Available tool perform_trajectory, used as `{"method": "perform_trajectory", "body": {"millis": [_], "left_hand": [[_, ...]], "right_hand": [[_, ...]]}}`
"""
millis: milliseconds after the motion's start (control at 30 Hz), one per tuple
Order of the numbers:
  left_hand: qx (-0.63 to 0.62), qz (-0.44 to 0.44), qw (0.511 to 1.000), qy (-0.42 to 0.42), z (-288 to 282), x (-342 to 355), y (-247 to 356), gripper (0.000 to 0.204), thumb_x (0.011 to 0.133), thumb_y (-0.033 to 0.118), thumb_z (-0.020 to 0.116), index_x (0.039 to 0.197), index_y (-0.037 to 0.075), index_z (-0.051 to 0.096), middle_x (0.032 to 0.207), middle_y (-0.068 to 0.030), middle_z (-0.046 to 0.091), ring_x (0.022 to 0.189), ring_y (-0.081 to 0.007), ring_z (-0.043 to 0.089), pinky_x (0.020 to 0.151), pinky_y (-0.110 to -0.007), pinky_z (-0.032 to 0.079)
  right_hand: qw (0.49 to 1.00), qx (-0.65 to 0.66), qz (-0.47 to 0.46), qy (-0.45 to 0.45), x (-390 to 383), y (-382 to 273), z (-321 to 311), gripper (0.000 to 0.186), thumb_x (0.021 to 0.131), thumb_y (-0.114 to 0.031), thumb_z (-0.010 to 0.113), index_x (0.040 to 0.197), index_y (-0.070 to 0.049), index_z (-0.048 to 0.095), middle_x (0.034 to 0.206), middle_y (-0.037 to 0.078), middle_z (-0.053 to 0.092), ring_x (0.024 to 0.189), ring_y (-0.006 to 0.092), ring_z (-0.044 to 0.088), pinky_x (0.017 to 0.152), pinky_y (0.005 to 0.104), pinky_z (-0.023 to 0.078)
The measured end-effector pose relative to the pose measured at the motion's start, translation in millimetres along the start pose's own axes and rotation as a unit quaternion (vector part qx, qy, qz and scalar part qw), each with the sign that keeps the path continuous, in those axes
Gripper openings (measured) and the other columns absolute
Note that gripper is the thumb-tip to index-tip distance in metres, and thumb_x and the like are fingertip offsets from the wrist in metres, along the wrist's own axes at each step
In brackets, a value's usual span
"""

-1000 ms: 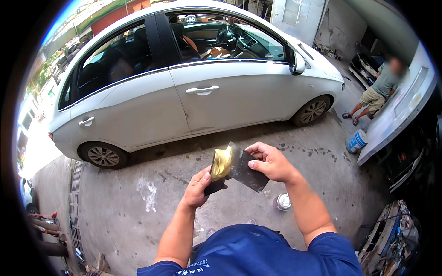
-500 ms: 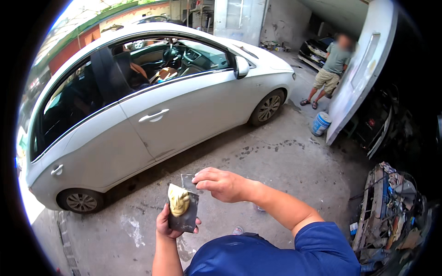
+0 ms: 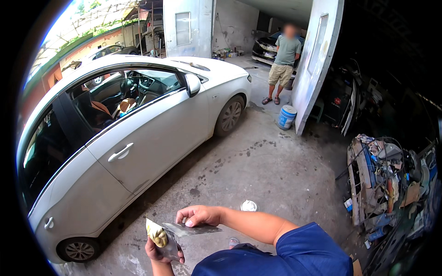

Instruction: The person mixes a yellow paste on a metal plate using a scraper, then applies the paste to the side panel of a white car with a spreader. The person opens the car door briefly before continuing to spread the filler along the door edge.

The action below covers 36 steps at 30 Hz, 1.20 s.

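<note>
My left hand (image 3: pixel 152 250) is closed around a flat dark plate (image 3: pixel 171 251), its fingers gripping both sides. A thick lump of pale yellow putty (image 3: pixel 157 233) sits on the plate's upper part. My right hand (image 3: pixel 200 215) pinches a thin, flat grey scraper (image 3: pixel 197 230), thumb on top. The scraper lies nearly level, its left end close to the putty's right side; whether they touch I cannot tell. Beyond both hands stands a white car (image 3: pixel 161 142) with its front side window down.
A white-topped round container (image 3: pixel 249 205) stands on the floor beyond my right forearm. Scrap parts (image 3: pixel 382 179) are heaped at the right. A blue and white bucket (image 3: pixel 287 117) stands by a tall white door (image 3: pixel 317 64), near a standing person (image 3: pixel 284 60).
The view has swung right, so the car sits further left. The scraper has turned from mostly behind the plate to nearly level beside the putty. The white-topped container now shows more fully.
</note>
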<state>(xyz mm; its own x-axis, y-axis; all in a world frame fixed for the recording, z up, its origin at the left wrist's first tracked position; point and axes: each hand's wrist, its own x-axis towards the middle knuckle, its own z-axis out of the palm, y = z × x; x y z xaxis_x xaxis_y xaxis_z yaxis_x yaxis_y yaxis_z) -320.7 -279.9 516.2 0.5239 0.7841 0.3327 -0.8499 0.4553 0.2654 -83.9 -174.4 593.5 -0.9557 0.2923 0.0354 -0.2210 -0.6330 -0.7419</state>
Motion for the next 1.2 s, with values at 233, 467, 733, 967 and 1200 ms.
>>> {"method": "perform_trajectory", "body": {"millis": [233,467,733,967,1200], "left_hand": [[-0.019,-0.026,0.996,0.084,17.8,13.8,-17.1,0.065,0.094,0.056,0.036,0.141,0.011,0.038,0.127,-0.0259,0.054,0.092,-0.0526,0.061,0.064,-0.066,0.049],[-0.015,0.005,0.989,0.148,18.9,13.8,-7.2,0.063,0.095,0.055,0.038,0.142,0.014,0.038,0.130,-0.0202,0.053,0.097,-0.0517,0.060,0.068,-0.066,0.049],[0.011,0.042,0.987,0.151,25.4,29.2,-11.4,0.067,0.095,0.056,0.039,0.141,0.007,0.037,0.129,-0.0207,0.053,0.098,-0.0513,0.060,0.069,-0.065,0.050],[0.237,0.193,0.917,0.256,55.7,48.2,-3.4,0.070,0.094,0.061,0.036,0.144,0.012,0.035,0.134,-0.0130,0.051,0.123,-0.0407,0.048,0.076,-0.053,0.056],[0.382,0.239,0.858,0.248,40.7,77.0,-20.5,0.075,0.096,0.060,0.032,0.145,0.003,0.030,0.140,-0.0157,0.045,0.130,-0.0276,0.043,0.110,-0.040,0.030]], "right_hand": [[0.997,-0.064,0.001,0.052,3.0,-12.4,-18.6,0.042,0.090,-0.018,0.065,0.125,0.000,0.052,0.108,0.005,0.063,0.096,0.0101,0.059,0.087,0.0277,0.048],[0.944,-0.236,-0.210,0.092,-4.6,-44.6,27.0,0.038,0.090,-0.002,0.060,0.128,-0.005,0.055,0.117,0.005,0.061,0.105,0.0123,0.058,0.094,0.0270,0.045],[0.583,-0.772,-0.249,0.046,-20.3,-30.0,-18.9,0.044,0.080,0.007,0.058,0.122,-0.007,0.061,0.119,0.010,0.062,0.108,0.0300,0.060,0.088,0.0339,0.051],[0.909,-0.297,-0.153,0.249,-29.6,-32.9,-1.5,0.045,0.091,-0.006,0.054,0.135,0.001,0.046,0.114,0.009,0.062,0.102,0.0134,0.058,0.091,0.0307,0.047],[0.956,-0.112,-0.079,0.259,-15.9,20.1,5.5,0.038,0.087,-0.004,0.063,0.121,-0.001,0.046,0.105,0.009,0.062,0.096,0.0133,0.061,0.086,0.0290,0.050]]}}
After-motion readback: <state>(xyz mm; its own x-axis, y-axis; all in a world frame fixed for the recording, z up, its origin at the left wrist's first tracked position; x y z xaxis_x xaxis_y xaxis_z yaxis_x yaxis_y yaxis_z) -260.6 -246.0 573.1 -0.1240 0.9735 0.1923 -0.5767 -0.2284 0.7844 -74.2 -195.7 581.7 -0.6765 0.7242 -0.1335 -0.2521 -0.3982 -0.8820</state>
